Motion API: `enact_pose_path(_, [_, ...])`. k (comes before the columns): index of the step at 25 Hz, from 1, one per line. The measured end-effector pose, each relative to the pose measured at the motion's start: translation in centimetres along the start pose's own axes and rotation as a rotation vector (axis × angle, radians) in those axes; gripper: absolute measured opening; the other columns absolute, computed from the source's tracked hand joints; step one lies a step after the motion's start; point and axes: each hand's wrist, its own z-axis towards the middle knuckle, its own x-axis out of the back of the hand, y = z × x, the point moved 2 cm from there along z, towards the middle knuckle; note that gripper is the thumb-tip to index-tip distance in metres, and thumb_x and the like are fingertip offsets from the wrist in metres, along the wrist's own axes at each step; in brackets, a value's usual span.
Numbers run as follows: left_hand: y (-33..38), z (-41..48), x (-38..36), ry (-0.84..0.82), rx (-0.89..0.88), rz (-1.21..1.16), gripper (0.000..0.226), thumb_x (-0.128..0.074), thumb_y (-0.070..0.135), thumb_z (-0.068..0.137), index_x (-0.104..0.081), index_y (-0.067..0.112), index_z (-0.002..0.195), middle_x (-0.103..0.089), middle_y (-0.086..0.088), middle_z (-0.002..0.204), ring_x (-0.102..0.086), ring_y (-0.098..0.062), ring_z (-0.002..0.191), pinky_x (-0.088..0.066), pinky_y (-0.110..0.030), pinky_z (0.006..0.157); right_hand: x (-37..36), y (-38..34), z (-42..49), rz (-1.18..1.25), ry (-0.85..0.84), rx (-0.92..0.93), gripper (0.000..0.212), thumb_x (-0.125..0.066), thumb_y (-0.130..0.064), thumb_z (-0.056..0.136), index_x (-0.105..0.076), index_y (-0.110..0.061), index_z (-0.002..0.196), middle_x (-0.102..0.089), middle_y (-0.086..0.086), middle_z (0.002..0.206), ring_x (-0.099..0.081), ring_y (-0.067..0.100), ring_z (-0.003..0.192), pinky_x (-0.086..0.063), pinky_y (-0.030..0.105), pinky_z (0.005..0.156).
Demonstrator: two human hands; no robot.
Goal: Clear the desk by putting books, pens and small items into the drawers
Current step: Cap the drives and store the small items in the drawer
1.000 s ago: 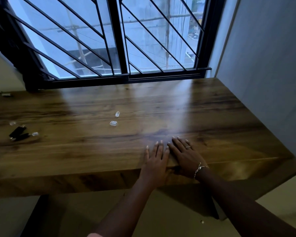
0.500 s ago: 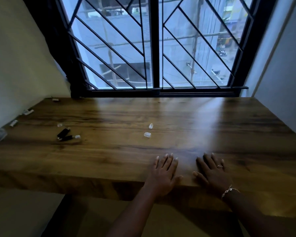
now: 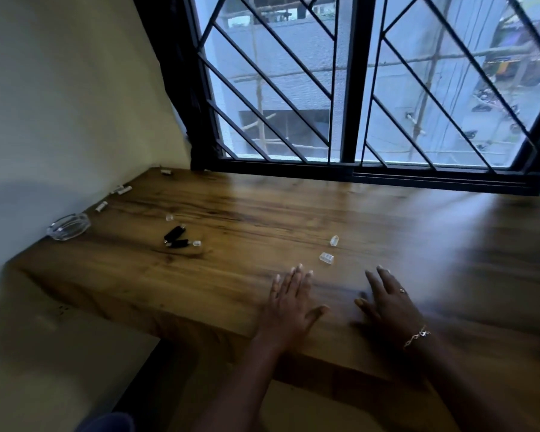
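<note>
My left hand and my right hand lie flat on the wooden desk near its front edge, fingers straight, holding nothing. Two clear plastic caps lie just beyond my fingertips. Further left are two black USB sticks with a clear cap beside them and another clear cap behind. Small white items line the left wall. No drawer is in view.
A clear glass ashtray sits at the desk's far left corner by the wall. A barred window runs along the back of the desk. The floor shows below the front edge.
The view has swung left, bringing the left wall, ashtray and white items into sight. My hands have slid apart on the desk and stay flat.
</note>
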Motion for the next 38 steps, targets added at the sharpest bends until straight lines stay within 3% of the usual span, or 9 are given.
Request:
enact_pose_path(3, [-2.2, 1.0, 0.1, 0.062, 0.046, -0.030, 0.112, 0.018, 0.080, 0.068, -0.020, 0.011, 0.148, -0.015, -0.014, 0.156, -0.011, -0.030, 0.145, 0.011, -0.044, 0.108, 0.3, -1.1, 3.1, -0.022, 0.024, 0.045, 0.061, -0.034, -0.038, 0.098, -0.010, -0.011, 0.147, -0.003, 0.010, 0.157, -0.010, 0.023, 0.145, -0.015, 0.027, 0.113])
enact_pose_path(7, [-4.6, 2.2, 1.2, -0.002, 0.112, -0.051, 0.124, 0.030, 0.082, 0.051, -0.006, 0.017, 0.150, 0.000, -0.006, 0.159, 0.005, -0.019, 0.146, 0.014, -0.030, 0.110, 1.0, -2.5, 7.5, -0.009, 0.028, 0.081, 0.052, -0.035, -0.022, 0.097, -0.020, -0.008, 0.146, -0.012, 0.006, 0.156, -0.032, 0.026, 0.137, -0.029, 0.032, 0.106])
enact_pose_path(14, [-8.2, 3.6, 2.5, 0.074, 0.140, -0.093, 0.109, 0.011, 0.079, 0.072, -0.028, 0.009, 0.145, -0.022, -0.013, 0.154, -0.016, -0.029, 0.144, -0.001, -0.044, 0.114, -0.4, -1.5, 13.6, 0.011, 0.090, 0.234, 0.043, -0.087, -0.007, 0.053, -0.074, -0.011, 0.094, -0.068, 0.018, 0.109, -0.071, 0.036, 0.074, -0.055, 0.042, 0.056])
enact_pose_path(17, [-10.0, 4.6, 3.6, 0.014, 0.180, -0.069, 0.103, 0.009, 0.073, 0.069, -0.020, 0.013, 0.148, -0.017, -0.008, 0.156, -0.012, -0.019, 0.145, -0.007, -0.035, 0.117, -0.4, -1.9, 13.8, -0.021, 0.149, 0.317, 0.030, -0.085, -0.012, 0.056, -0.075, -0.016, 0.083, -0.070, 0.010, 0.108, -0.071, 0.029, 0.086, -0.056, 0.040, 0.070])
enact_pose_path(20, [-12.0, 5.7, 4.7, -0.017, 0.281, -0.083, 0.090, 0.006, 0.069, 0.083, -0.039, 0.012, 0.137, -0.047, -0.010, 0.142, -0.043, -0.021, 0.133, -0.035, -0.038, 0.107, 0.0, -1.9, 13.6, -0.047, 0.207, 0.298, 0.023, -0.084, -0.026, 0.053, -0.068, -0.028, 0.069, -0.072, -0.001, 0.102, -0.071, 0.023, 0.086, -0.057, 0.035, 0.068])
enact_pose_path(26, [-16.2, 7.3, 5.2, 0.000, 0.254, -0.128, 0.108, 0.001, 0.082, 0.070, -0.030, 0.010, 0.145, -0.027, -0.012, 0.153, -0.021, -0.025, 0.143, -0.012, -0.039, 0.116, -0.7, -1.6, 16.8, -0.047, 0.174, 0.184, 0.039, -0.089, 0.003, 0.042, -0.075, -0.012, 0.075, -0.070, 0.017, 0.084, -0.067, 0.035, 0.060, -0.051, 0.037, 0.050])
enact_pose_path(30, [-21.0, 7.4, 6.7, 0.205, 0.403, -0.170, 0.062, -0.040, 0.047, 0.092, -0.037, 0.009, 0.141, -0.037, -0.011, 0.147, -0.031, -0.025, 0.137, -0.021, -0.037, 0.115, -0.7, -3.6, 18.3, 0.111, 0.236, 0.140, 0.026, -0.079, 0.010, 0.060, -0.074, -0.008, 0.078, -0.067, 0.018, 0.087, -0.066, 0.033, 0.062, -0.054, 0.041, 0.058])
enact_pose_path(35, [-29.0, 7.9, 8.6, 0.291, 0.673, -0.124, 0.049, -0.063, 0.020, 0.086, -0.047, 0.010, 0.132, -0.048, -0.009, 0.134, -0.045, -0.024, 0.122, -0.038, -0.032, 0.101, -1.2, -7.7, 19.0, 0.248, 0.273, 0.131, 0.023, -0.074, 0.011, 0.067, -0.069, -0.010, 0.077, -0.062, 0.006, 0.080, -0.063, 0.021, 0.062, -0.042, -0.004, 0.065])
enact_pose_path(38, [-30.9, 7.7, 8.6, 0.236, 0.757, -0.042, 0.047, -0.062, 0.024, 0.087, -0.047, 0.015, 0.131, -0.049, -0.006, 0.132, -0.046, -0.022, 0.119, -0.040, -0.030, 0.096, -1.1, -10.1, 18.8, 0.319, 0.285, 0.117, 0.021, -0.076, 0.007, 0.068, -0.069, -0.010, 0.078, -0.063, 0.005, 0.076, -0.061, -0.001, 0.063, -0.036, -0.010, 0.064])
